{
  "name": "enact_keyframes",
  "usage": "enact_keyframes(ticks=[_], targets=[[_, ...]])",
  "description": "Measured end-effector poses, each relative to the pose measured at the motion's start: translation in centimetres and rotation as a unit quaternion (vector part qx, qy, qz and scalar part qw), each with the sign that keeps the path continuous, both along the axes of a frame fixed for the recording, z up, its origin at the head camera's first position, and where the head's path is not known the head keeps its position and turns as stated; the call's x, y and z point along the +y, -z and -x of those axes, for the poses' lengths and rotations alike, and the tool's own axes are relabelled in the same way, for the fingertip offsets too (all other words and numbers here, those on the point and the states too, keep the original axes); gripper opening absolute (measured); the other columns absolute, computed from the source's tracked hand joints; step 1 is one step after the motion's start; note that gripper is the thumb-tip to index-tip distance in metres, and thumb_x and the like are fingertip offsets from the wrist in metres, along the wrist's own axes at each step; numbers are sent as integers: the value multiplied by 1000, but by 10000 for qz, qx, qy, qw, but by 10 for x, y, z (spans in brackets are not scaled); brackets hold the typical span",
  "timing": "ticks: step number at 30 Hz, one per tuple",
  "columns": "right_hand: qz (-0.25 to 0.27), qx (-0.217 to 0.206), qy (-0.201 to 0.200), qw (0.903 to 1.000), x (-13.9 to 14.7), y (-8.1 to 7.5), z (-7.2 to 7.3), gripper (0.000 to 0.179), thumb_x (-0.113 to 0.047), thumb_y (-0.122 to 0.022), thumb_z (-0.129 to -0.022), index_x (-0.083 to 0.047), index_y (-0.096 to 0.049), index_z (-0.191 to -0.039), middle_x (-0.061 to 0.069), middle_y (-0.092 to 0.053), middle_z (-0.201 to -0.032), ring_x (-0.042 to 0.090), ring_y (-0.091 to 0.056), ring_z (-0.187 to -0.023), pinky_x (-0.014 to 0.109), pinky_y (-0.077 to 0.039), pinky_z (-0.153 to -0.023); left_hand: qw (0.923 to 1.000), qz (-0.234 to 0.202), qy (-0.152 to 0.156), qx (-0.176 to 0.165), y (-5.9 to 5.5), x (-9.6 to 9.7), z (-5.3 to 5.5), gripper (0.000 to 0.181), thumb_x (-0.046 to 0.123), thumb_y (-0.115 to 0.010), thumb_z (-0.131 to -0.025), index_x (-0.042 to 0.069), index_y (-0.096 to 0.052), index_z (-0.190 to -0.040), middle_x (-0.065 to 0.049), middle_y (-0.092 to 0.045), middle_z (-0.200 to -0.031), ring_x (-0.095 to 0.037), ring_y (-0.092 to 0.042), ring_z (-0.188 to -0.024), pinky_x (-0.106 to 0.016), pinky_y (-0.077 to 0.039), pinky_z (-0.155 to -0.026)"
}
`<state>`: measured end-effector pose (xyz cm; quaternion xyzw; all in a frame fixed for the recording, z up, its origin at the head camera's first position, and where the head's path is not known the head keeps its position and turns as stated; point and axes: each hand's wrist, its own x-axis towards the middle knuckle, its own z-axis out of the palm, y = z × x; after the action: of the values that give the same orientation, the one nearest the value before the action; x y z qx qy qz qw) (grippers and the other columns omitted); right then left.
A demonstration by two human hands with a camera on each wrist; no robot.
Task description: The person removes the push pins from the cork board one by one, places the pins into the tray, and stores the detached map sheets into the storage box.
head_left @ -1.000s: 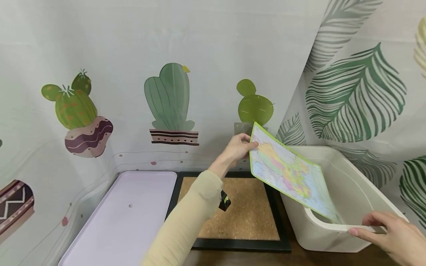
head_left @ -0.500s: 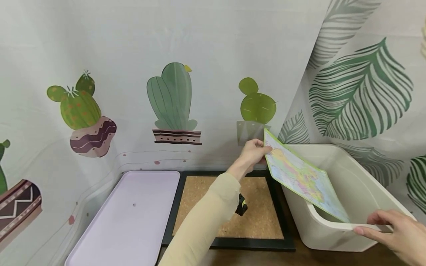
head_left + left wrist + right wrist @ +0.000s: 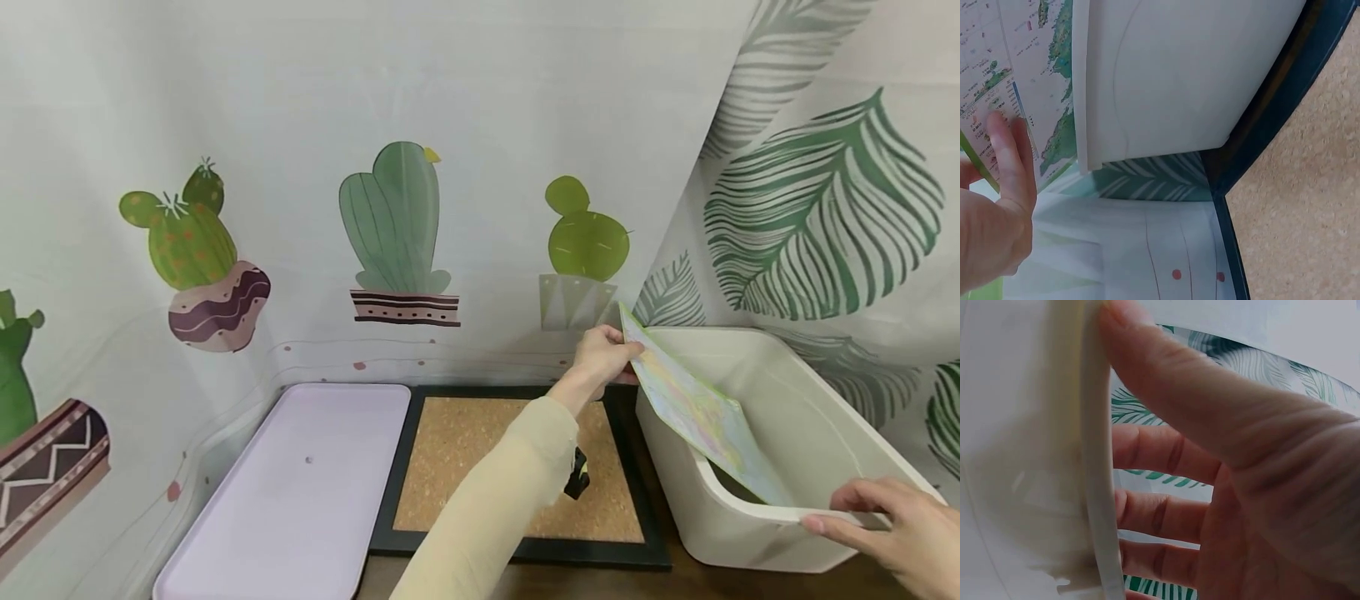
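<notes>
My left hand point(image 3: 606, 354) pinches the upper corner of a flat map board with a green edge point(image 3: 693, 408), which slants down into a white plastic bin point(image 3: 798, 417) at the right. In the left wrist view my fingers point(image 3: 1007, 159) lie on the printed map board point(image 3: 1019, 81) beside the bin's white wall point(image 3: 1172, 75). My right hand point(image 3: 888, 529) grips the bin's near rim, thumb outside and fingers inside. The right wrist view shows that thumb point(image 3: 1210, 406) pressed on the rim point(image 3: 1094, 487). The board's lower end is hidden inside the bin.
A cork board in a black frame point(image 3: 517, 462) lies left of the bin on a dark wooden table. A pale pink tray point(image 3: 292, 492) sits further left. A cactus-print curtain point(image 3: 390, 225) hangs behind, and a leaf-print one point(image 3: 817, 200) behind the bin.
My left hand has moved right and down, sliding the map board deeper into the bin and tilting it more edge-on. My right hand has stayed on the rim.
</notes>
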<state>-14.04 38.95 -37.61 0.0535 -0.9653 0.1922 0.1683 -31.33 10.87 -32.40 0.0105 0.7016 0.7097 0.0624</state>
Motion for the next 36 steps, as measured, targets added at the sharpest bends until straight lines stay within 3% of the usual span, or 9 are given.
enact_keyframes(ticks=[4,8,11,15,18,26,31,33,36], targets=[[-83,-218,69,9997,-1,-1,1,31,-37,-85,-74,-13,-67,-81,7,-64,-83,5,-52,-73,31,-39,-58,10000,-10,-55,-63,0,5,-2,14,7,-70,-90,9,-56,-90,-9,-64,-73,-26,-68,-60,-33,-57,-58],[-135,-294,166,9993,-2,-1,2,33,-39,-85,-73,-12,-67,-80,6,-64,-82,18,-56,-72,30,-40,-56,9998,-132,-107,-112,2,9,-4,14,5,-70,-90,8,-56,-90,-9,-63,-74,-27,-68,-62,-34,-58,-59],[-133,-231,273,9993,-3,1,1,33,-39,-87,-71,-13,-66,-76,4,-63,-79,6,-51,-68,26,-39,-54,9997,-164,-67,-150,3,12,-4,15,5,-71,-90,7,-56,-89,-9,-63,-74,-27,-68,-62,-36,-58,-62],[-114,-274,351,9989,-5,1,1,35,-38,-87,-70,-12,-65,-74,2,-61,-77,6,-49,-65,28,-40,-54,9999,-60,36,-156,2,14,-5,16,8,-71,-91,7,-56,-88,-10,-62,-73,-26,-67,-61,-36,-58,-62],[-80,-337,308,9989,-7,0,2,35,-37,-87,-72,-9,-66,-75,2,-61,-76,14,-51,-66,30,-41,-54,9998,-22,71,-174,1,15,-5,16,10,-71,-91,8,-55,-87,-11,-62,-73,-27,-67,-60,-34,-58,-59],[24,-166,238,9996,-5,-2,4,32,-35,-88,-70,-11,-67,-75,5,-64,-78,14,-56,-66,24,-40,-52,9995,-86,124,-269,1,17,-5,17,13,-68,-94,7,-53,-91,-11,-59,-78,-24,-62,-56,-36,-58,-61],[220,-191,19,9996,-2,2,4,29,-27,-89,-70,-9,-65,-73,3,-62,-77,-6,-47,-66,23,-44,-53,9989,-201,249,-342,4,21,-6,20,15,-68,-94,7,-50,-97,-14,-59,-78,-27,-62,-57,-40,-58,-62],[228,-213,1,9995,-1,4,4,29,-26,-89,-70,-9,-65,-73,3,-62,-76,-9,-45,-65,25,-46,-53,9990,-119,294,-330,4,22,-7,22,17,-68,-95,7,-49,-100,-13,-58,-79,-26,-62,-58,-40,-58,-62],[176,-331,36,9993,-2,3,6,29,-28,-88,-72,-9,-66,-74,3,-63,-77,-2,-50,-65,29,-47,-54,9989,146,295,-336,3,22,-6,27,21,-69,-94,9,-47,-106,-9,-57,-86,-23,-63,-59,-38,-58,-62]])
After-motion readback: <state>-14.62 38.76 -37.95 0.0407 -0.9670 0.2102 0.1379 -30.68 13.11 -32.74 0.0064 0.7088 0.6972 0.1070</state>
